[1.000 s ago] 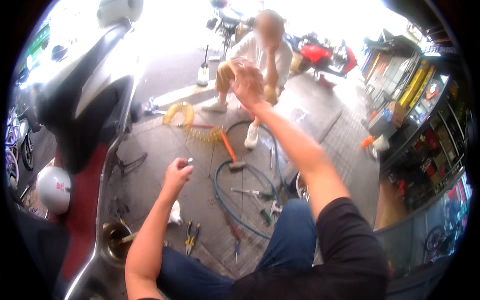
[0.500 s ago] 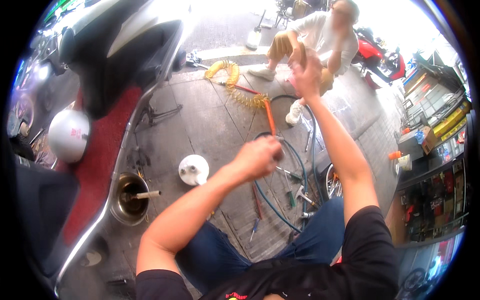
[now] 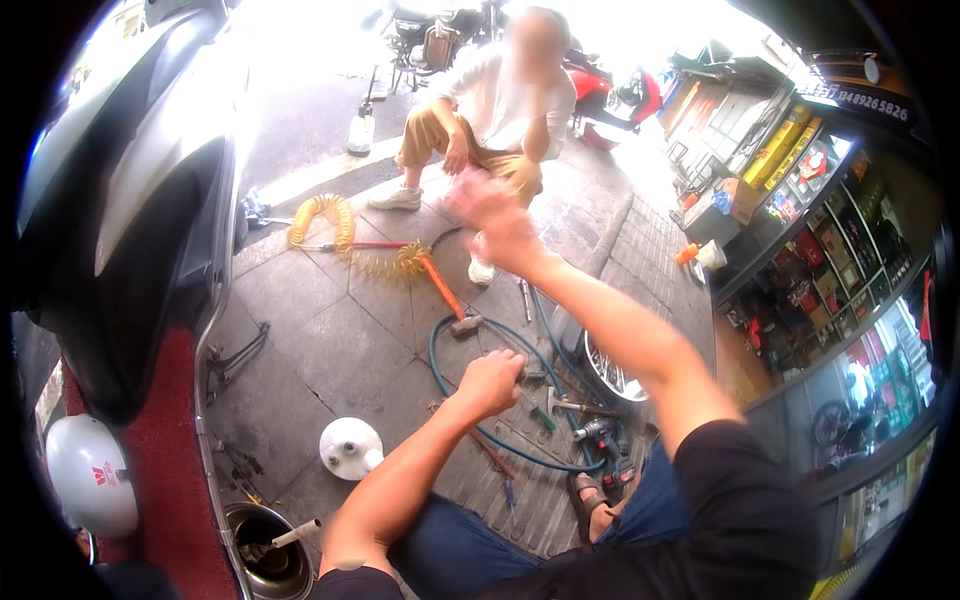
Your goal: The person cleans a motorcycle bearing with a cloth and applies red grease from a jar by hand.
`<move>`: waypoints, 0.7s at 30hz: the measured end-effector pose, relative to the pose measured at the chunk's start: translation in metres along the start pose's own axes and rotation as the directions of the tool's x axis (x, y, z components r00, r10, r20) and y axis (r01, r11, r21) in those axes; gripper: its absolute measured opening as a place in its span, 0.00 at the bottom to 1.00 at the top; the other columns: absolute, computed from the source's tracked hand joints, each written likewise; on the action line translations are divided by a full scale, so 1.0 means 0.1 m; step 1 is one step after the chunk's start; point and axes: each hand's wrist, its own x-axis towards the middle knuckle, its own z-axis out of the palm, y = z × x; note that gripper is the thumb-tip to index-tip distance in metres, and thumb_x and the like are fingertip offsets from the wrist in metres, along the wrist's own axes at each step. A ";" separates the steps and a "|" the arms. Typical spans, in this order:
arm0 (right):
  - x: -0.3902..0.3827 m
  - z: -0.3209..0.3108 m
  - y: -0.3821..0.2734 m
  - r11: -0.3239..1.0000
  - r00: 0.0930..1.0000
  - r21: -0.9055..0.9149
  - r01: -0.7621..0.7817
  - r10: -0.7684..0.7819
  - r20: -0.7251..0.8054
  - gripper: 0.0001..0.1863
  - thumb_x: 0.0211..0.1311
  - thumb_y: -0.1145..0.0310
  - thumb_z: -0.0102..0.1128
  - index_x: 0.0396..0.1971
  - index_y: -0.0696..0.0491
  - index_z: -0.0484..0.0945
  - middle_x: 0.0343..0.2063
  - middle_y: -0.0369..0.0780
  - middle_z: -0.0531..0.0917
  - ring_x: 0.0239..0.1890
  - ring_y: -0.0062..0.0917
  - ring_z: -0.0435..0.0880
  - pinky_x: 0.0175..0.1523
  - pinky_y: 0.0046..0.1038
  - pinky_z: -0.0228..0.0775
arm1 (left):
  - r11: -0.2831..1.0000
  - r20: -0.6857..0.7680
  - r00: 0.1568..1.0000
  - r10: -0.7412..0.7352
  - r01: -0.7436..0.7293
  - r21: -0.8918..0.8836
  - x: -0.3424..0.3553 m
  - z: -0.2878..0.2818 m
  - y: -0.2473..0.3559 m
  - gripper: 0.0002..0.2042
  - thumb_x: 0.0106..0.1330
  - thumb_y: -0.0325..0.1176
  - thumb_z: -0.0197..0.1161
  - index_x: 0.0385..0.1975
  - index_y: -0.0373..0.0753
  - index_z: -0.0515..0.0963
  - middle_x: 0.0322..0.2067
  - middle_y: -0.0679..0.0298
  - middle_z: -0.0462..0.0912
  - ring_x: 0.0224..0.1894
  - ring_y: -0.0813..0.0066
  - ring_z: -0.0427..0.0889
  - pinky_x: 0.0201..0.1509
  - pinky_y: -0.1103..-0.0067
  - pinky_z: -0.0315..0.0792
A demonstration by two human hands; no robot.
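Observation:
My left hand (image 3: pixel 491 384) is closed in a loose fist above the paving, over the loop of blue-green hose (image 3: pixel 433 362). Whatever its fingers hold, if anything, is hidden. My right hand (image 3: pixel 497 218) is stretched forward and smeared by motion, so its fingers cannot be made out. It overlaps the seated person's (image 3: pixel 505 100) lower legs in the picture. Below it lies a sledgehammer (image 3: pixel 442 285) with an orange handle. Beside the hose are a claw hammer (image 3: pixel 585 407), a cordless power tool (image 3: pixel 597 438) and a screwdriver (image 3: pixel 509 492).
A scooter (image 3: pixel 150 400) with a red footboard and a silver helmet (image 3: pixel 88 475) stands at left. Near it are a metal bowl (image 3: pixel 303 567) and a round white part (image 3: pixel 349 447). A yellow coiled hose (image 3: pixel 320 220) lies ahead; a spoked wheel (image 3: pixel 608 372) and shop shelves (image 3: pixel 825 270) are at right.
The view has swung to the right, so the scooter and seated person appear further left. My left fist stays low over the hose. The right hand remains extended, now lower in the picture and more blurred.

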 end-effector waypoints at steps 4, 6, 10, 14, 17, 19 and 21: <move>-0.25 0.04 -0.15 0.932 0.712 0.040 -0.361 0.247 0.657 0.18 0.58 0.66 0.54 0.47 0.57 0.73 0.38 0.50 0.77 0.43 0.44 0.79 0.49 0.44 0.70 | 0.984 0.151 0.984 -0.089 0.064 0.165 -0.29 -0.09 -0.35 0.09 0.52 0.33 0.61 0.32 0.39 0.77 0.36 0.58 0.79 0.44 0.57 0.79 0.47 0.64 0.75; -1.12 0.19 -0.06 0.898 0.475 0.282 -0.337 -0.096 0.875 0.26 0.54 0.54 0.62 0.54 0.45 0.76 0.50 0.44 0.80 0.54 0.39 0.77 0.60 0.38 0.67 | 0.972 0.156 0.978 -0.139 0.104 0.210 -0.29 -0.10 -0.32 0.10 0.52 0.34 0.62 0.33 0.40 0.78 0.38 0.58 0.80 0.46 0.58 0.79 0.47 0.65 0.75; -2.46 0.14 0.15 0.654 0.420 0.219 -0.724 0.167 0.892 0.25 0.59 0.52 0.58 0.55 0.46 0.74 0.44 0.46 0.83 0.48 0.40 0.81 0.54 0.39 0.72 | 0.918 0.191 0.917 -0.349 0.294 0.266 -0.34 -0.24 -0.09 0.09 0.51 0.33 0.61 0.30 0.37 0.79 0.38 0.56 0.80 0.44 0.55 0.80 0.47 0.63 0.75; -4.02 -0.13 0.51 0.554 0.193 -0.084 -0.828 0.423 0.885 0.25 0.58 0.52 0.58 0.54 0.47 0.75 0.45 0.46 0.82 0.50 0.42 0.80 0.53 0.42 0.72 | 0.934 0.240 0.914 -0.327 0.275 0.227 -0.18 -0.06 0.16 0.10 0.51 0.36 0.64 0.29 0.38 0.79 0.34 0.55 0.80 0.42 0.55 0.79 0.46 0.65 0.73; -5.03 -0.40 0.59 0.390 0.165 -0.043 -0.920 0.484 0.860 0.24 0.59 0.54 0.58 0.53 0.51 0.76 0.47 0.49 0.81 0.52 0.45 0.78 0.56 0.43 0.70 | 0.918 0.275 0.878 -0.391 0.395 0.042 0.01 0.00 0.24 0.12 0.49 0.31 0.67 0.34 0.33 0.80 0.32 0.54 0.84 0.36 0.61 0.84 0.43 0.72 0.76; -6.04 -0.56 0.42 0.200 0.153 0.025 -0.979 0.659 0.737 0.22 0.60 0.55 0.58 0.48 0.54 0.78 0.42 0.49 0.82 0.47 0.43 0.81 0.51 0.42 0.72 | 0.886 0.309 0.836 -0.453 0.460 0.057 0.22 0.24 0.31 0.12 0.50 0.29 0.66 0.34 0.30 0.80 0.31 0.55 0.85 0.37 0.66 0.84 0.43 0.74 0.76; -7.03 -0.86 0.30 -0.266 -0.116 0.161 -0.950 0.783 0.612 0.19 0.60 0.56 0.58 0.43 0.56 0.79 0.37 0.48 0.84 0.43 0.40 0.83 0.46 0.41 0.74 | 0.894 0.327 0.833 -0.446 0.433 0.116 0.37 0.48 0.21 0.12 0.50 0.28 0.66 0.34 0.30 0.80 0.31 0.55 0.85 0.37 0.67 0.84 0.44 0.74 0.76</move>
